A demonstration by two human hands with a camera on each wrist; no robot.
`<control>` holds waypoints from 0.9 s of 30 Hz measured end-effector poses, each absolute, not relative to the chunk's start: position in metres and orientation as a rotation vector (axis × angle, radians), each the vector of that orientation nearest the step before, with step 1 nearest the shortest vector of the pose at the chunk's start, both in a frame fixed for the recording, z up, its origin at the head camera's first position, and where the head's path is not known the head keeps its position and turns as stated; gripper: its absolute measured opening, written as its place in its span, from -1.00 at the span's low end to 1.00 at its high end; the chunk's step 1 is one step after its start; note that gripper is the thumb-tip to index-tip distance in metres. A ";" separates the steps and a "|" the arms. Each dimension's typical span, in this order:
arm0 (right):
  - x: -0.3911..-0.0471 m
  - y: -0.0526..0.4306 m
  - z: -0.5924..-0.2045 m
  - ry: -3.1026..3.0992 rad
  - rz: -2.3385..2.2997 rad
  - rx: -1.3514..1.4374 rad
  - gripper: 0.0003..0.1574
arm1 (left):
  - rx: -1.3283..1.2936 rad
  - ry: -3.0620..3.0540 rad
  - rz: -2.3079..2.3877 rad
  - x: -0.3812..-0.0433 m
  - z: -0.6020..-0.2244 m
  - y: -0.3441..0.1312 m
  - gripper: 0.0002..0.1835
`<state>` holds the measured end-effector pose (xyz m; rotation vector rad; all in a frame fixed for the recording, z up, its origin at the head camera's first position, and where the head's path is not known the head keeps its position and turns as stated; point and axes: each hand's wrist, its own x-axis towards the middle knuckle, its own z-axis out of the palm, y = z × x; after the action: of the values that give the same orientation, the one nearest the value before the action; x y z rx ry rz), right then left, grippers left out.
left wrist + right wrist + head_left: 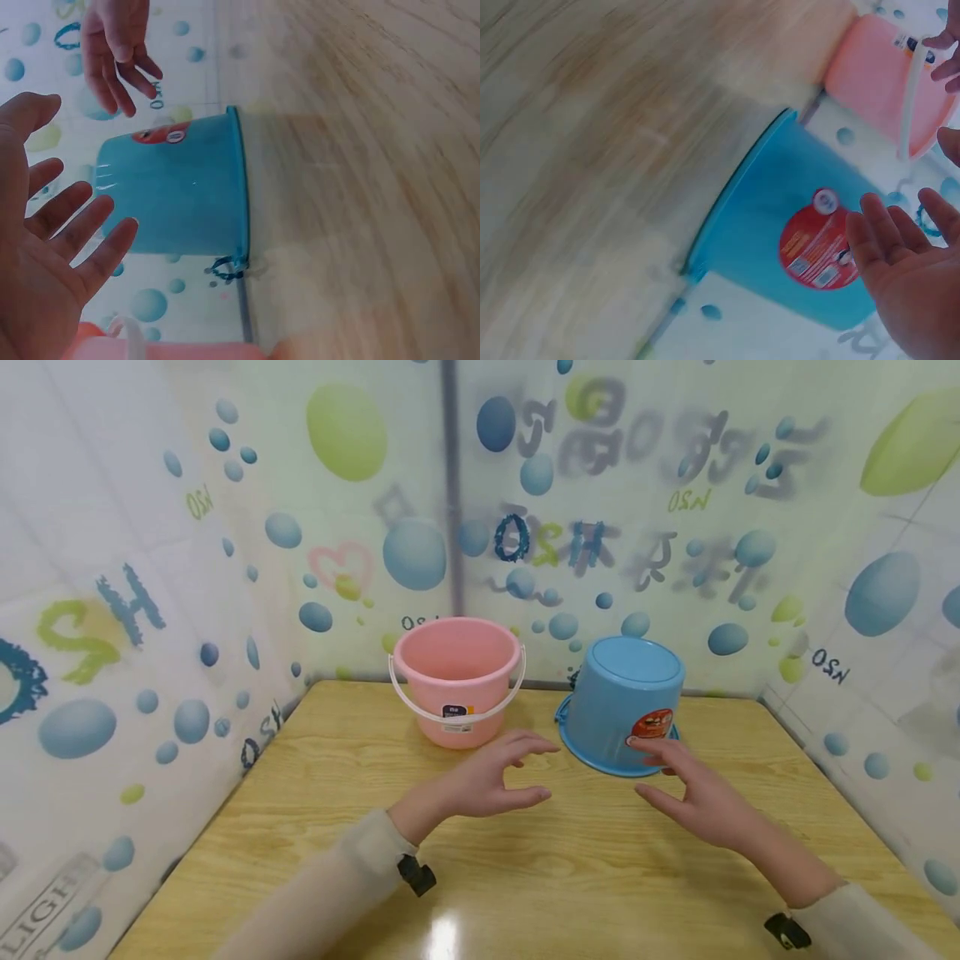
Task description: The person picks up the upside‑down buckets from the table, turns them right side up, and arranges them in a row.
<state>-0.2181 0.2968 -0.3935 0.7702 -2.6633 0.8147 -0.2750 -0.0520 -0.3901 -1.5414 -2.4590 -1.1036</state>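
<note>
A blue bucket (607, 718) stands upside down on the table, its base facing up and a red label (651, 727) on its side. To its left a pink bucket (427, 702) stands upright, with its white handle (405, 697) hanging down in front. My left hand (491, 781) hovers in front of the two buckets, fingers spread and holding nothing. Just in front of the blue bucket is my right hand (701, 793), fingers loosely extended, also holding nothing. In the right wrist view the right fingers (881, 232) overlap the label's edge; I cannot tell whether they touch it.
The wooden table (570, 877) reaches back to a patterned curtain (345, 502) with blue and green dots. The curtain also hangs along the left and right sides. Both buckets stand near the table's back edge.
</note>
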 end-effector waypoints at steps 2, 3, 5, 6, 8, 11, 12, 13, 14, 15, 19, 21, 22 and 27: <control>-0.221 0.306 -0.397 -2.685 0.814 0.743 -0.28 | -1.532 -2.521 -1.108 -0.279 -0.395 -0.045 -0.37; -0.223 0.310 -0.398 -2.697 0.821 0.726 -0.28 | -1.526 -2.548 -1.102 -0.282 -0.397 -0.041 -0.36; -0.226 0.319 -0.401 -2.724 0.835 0.680 -0.28 | -1.517 -2.599 -1.087 -0.287 -0.401 -0.034 -0.33; -0.228 0.324 -0.403 -2.737 0.842 0.656 -0.28 | -1.510 -2.624 -1.074 -0.291 -0.402 -0.030 -0.32; -0.232 0.332 -0.405 -2.762 0.847 0.617 -0.27 | -1.494 -2.681 -1.052 -0.297 -0.405 -0.023 -0.28; -0.238 0.343 -0.407 -2.804 0.828 0.582 -0.22 | -1.464 -2.747 -1.050 -0.307 -0.407 -0.013 -0.22; -0.241 0.346 -0.407 -2.820 0.825 0.571 -0.20 | -1.454 -2.763 -1.051 -0.310 -0.408 -0.010 -0.19; -0.243 0.348 -0.408 -2.835 0.820 0.560 -0.17 | -1.446 -2.772 -1.056 -0.314 -0.408 -0.007 -0.17; -0.245 0.350 -0.408 -2.853 0.819 0.547 -0.15 | -1.435 -2.781 -1.056 -0.317 -0.409 -0.004 -0.15; -0.248 0.352 -0.408 -2.870 0.812 0.535 -0.12 | -1.423 -2.788 -1.059 -0.321 -0.409 -0.001 -0.12; -0.256 0.356 -0.410 -2.933 0.793 0.485 -0.03 | -1.334 -2.837 -1.037 -0.334 -0.413 0.009 0.00; -0.260 0.356 -0.412 -2.960 0.776 0.471 0.01 | -1.281 -2.860 -1.042 -0.340 -0.416 0.013 0.07; -0.262 0.357 -0.412 -2.971 0.764 0.462 0.03 | -1.256 -2.869 -1.045 -0.344 -0.418 0.014 0.09; -0.272 0.360 -0.417 -3.019 0.727 0.428 0.17 | -1.194 -2.884 -1.110 -0.358 -0.427 0.021 0.18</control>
<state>-0.2725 0.3605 -0.4171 0.4280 -3.0193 0.7270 -0.3579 0.0206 -0.4273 -1.1942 -2.8835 -1.1104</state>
